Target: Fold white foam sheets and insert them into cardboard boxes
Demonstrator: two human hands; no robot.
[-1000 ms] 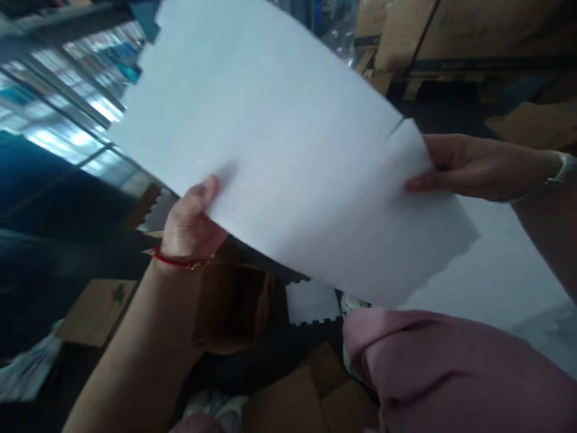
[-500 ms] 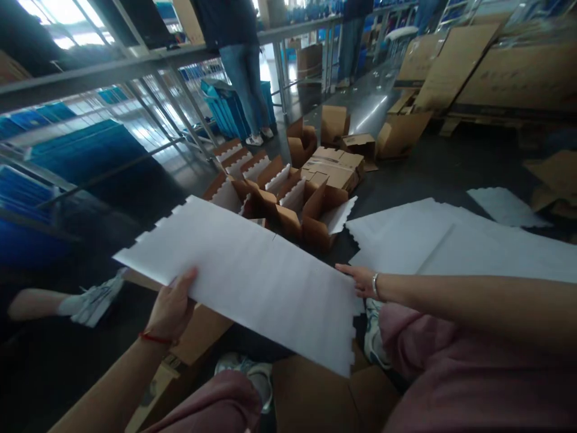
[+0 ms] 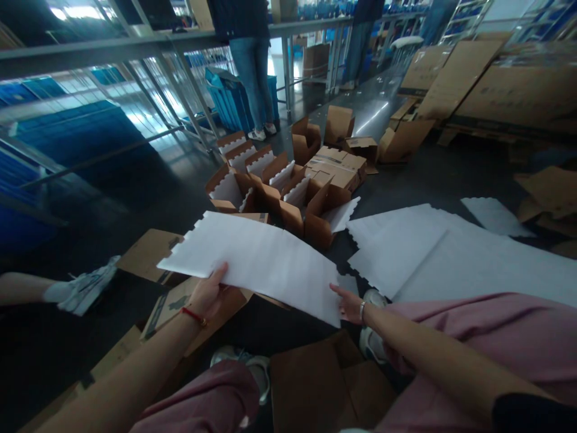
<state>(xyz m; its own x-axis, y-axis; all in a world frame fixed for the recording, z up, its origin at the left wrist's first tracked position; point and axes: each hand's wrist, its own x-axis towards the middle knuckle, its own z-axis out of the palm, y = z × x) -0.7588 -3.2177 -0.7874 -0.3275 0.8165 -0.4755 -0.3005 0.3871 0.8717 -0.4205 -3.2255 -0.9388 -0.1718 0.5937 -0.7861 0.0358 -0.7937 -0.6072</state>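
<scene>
A long white foam sheet [image 3: 265,261] with notched short ends is held up in front of me, bowed slightly in the middle. My left hand [image 3: 210,294] is closed on its near edge, thumb on top and the other fingers hidden underneath. At the right end, my right hand [image 3: 349,302] grips the notched edge, index finger stretched along it. Below the sheet, between my shoes, is a brown cardboard box [image 3: 311,385]. Beyond it are several open boxes [image 3: 295,216] lined with similar white pieces.
More white foam sheets [image 3: 487,258] lie spread on the floor to the right. Flat cardboard [image 3: 148,255] lies at the left near another person's shoe [image 3: 92,288]. A flattened carton stack [image 3: 336,168] sits behind the open boxes. A metal-framed bench [image 3: 148,45] runs along the back.
The foam sheet has come down and tilted flatter, its left end shifting right. My left hand has moved right with it, and my right hand has dropped slightly lower.
</scene>
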